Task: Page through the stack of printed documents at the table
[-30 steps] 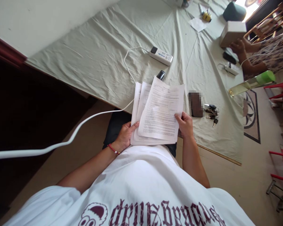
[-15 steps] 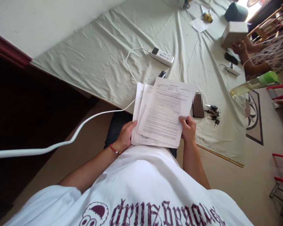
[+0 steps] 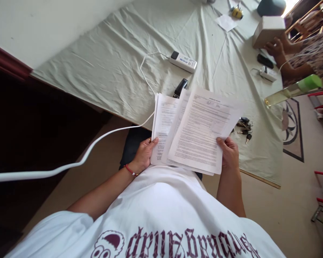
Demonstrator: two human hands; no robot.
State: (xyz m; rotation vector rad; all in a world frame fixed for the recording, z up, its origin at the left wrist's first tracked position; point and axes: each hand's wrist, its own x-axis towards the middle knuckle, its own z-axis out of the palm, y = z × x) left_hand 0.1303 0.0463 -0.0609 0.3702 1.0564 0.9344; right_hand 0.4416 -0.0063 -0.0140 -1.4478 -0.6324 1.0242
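My left hand (image 3: 146,152) grips the left edge of a stack of printed papers (image 3: 164,122), thumb on top. A few upper sheets (image 3: 200,132) are fanned out to the right over that stack. My right hand (image 3: 228,150) pinches their right edge, its thumb on the printed face and its fingers hidden underneath. The papers rest low against my white shirt, over the table's near edge. Just beyond their top edge lies a black object that looks like a hair clipper (image 3: 181,87), partly covered. A bunch of keys (image 3: 244,128) lies right of the sheets.
A white power strip (image 3: 183,61) with a cable sits on the cloth-covered table (image 3: 118,68). At the right are a bottle with a green lid (image 3: 293,91), a dark phone-like object (image 3: 265,61) and another person's hand (image 3: 276,48) at a white box (image 3: 269,30).
My right hand has moved right with the upper sheets, spreading them and exposing more of the stack at left. The sheets now cover the dark pixelated object, and more of the black clipper-like object shows.
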